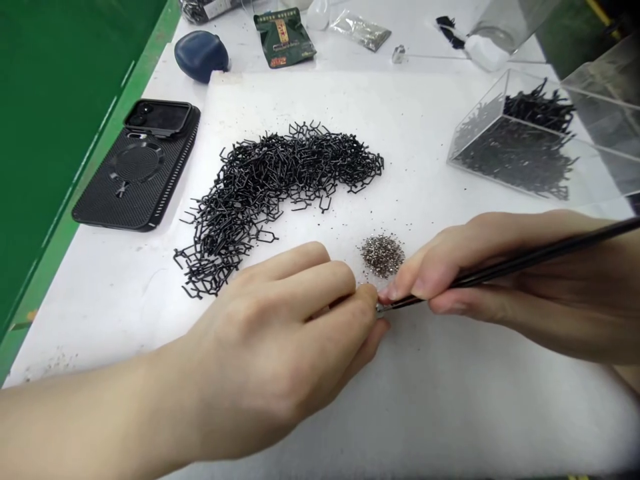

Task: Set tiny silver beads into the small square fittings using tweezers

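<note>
My left hand (287, 323) is closed in a pinch. Its thumb and forefinger meet at a tiny piece, mostly hidden by the fingers, so its kind cannot be made out. My right hand (505, 283) grips slim black tweezers (500, 268) like a pen, their narrow tip touching or very close to the left fingertips. Just beyond both hands lies a small heap of shiny brownish metallic bits (383, 255). Farther back, a large curved pile of thin, bent black pieces (280, 173) spreads over the white work surface (430, 400).
A black phone in a ribbed case (137, 167) lies at the left. Behind are a dark blue rounded object (201, 55), a green packet (285, 38) and a clear bag (361, 30). A transparent box (500, 150) holding black pieces stands at the right.
</note>
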A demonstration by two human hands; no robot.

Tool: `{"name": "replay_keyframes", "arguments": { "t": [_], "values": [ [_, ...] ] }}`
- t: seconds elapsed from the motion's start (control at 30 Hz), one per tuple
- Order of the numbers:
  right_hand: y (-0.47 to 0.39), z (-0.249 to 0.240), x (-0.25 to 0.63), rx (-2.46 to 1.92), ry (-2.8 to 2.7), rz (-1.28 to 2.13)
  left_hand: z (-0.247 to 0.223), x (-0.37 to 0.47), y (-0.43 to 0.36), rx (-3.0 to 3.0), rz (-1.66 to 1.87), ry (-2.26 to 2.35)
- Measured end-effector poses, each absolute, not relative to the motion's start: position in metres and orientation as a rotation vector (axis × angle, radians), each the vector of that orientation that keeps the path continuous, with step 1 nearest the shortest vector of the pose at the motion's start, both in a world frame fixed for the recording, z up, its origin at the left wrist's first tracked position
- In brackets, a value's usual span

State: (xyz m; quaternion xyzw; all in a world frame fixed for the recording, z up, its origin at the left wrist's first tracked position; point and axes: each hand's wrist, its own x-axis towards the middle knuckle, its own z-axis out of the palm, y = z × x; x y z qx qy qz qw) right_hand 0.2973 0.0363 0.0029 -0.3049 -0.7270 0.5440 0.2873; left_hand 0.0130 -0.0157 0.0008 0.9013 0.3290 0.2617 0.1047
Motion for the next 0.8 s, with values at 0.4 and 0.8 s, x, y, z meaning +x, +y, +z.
{"name": "replay_keyframes", "arguments": {
  "t": [0.4, 0.8],
  "values": [
    [0.0356, 0.0089, 0.2949, -0.843, -2.040, 1.363, 0.0049, 0.0116, -0.0137, 2.514, 0.711, 0.987],
    [0.0320, 0.0088, 0.2950, -0.865, -2.025, 1.327, 0.0035, 0.0108, -0.0115, 2.452, 0.699, 0.991]
  ]
}}
